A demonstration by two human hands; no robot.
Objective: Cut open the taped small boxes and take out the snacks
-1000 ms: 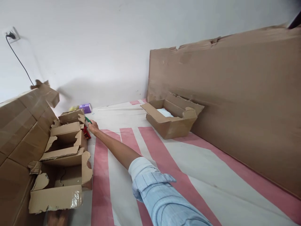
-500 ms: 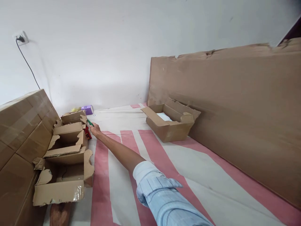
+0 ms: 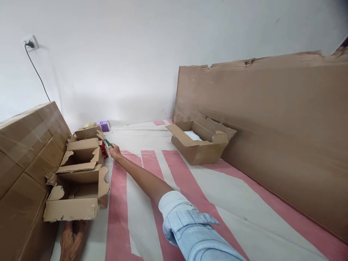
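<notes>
My right hand (image 3: 115,151) is stretched far forward and closed on a slim green object (image 3: 109,143), whose exact kind I cannot make out. Beside it, on the left, a red packet or box (image 3: 104,150) lies by a row of open cardboard boxes. The nearest cardboard box (image 3: 71,210) has torn flaps and a thin dark strand inside. Under its front flap, low in the picture, is my left hand (image 3: 71,241); its fingertips are hidden behind the flap. Behind the nearest box stand a second box (image 3: 78,168) and a farther box (image 3: 88,133).
A taped cardboard stack (image 3: 35,145) walls the left side. An open cardboard box (image 3: 202,154) with something white inside stands before a tall cardboard panel (image 3: 258,116). A purple pack (image 3: 104,126) sits by the wall. Pink-and-white sheeting (image 3: 152,166) covers the floor.
The view has shifted slightly, so the scene sits a little to the right. More of my left hand shows beneath the nearest box. My right hand still grips the green object.
</notes>
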